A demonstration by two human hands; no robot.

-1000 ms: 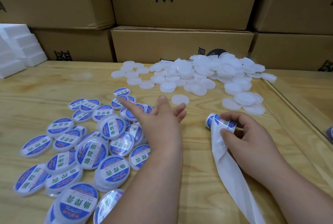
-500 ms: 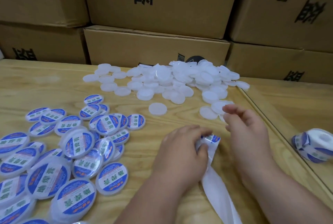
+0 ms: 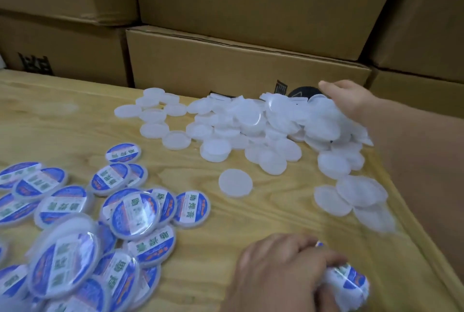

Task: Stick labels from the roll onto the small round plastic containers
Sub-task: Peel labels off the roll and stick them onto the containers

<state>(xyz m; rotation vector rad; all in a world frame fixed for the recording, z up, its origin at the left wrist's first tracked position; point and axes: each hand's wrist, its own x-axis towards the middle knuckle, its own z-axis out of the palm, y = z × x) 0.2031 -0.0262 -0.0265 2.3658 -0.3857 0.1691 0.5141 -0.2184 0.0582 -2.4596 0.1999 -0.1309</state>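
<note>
My left hand (image 3: 283, 271) grips the label roll (image 3: 347, 284) (its long axis lying flat, pointing rightward) on the tabletop (image 3: 276, 216). My right hand (image 3: 349, 98) reaches over the unlabelled containers (image 3: 263, 123); I cannot tell how its fingers lie.

It looked like a stockroom or packing area. Brown cardboard cartons (image 3: 241, 65) with printed characters were stacked in a wall just beyond the person's right hand (image 3: 347, 100). A bare plywood worktable (image 3: 251, 211) lay beneath both hands, heaped with white unlabelled containers (image 3: 263, 126) ahead of the left hand (image 3: 283, 274) and labelled containers (image 3: 125, 211) to its left.
</note>
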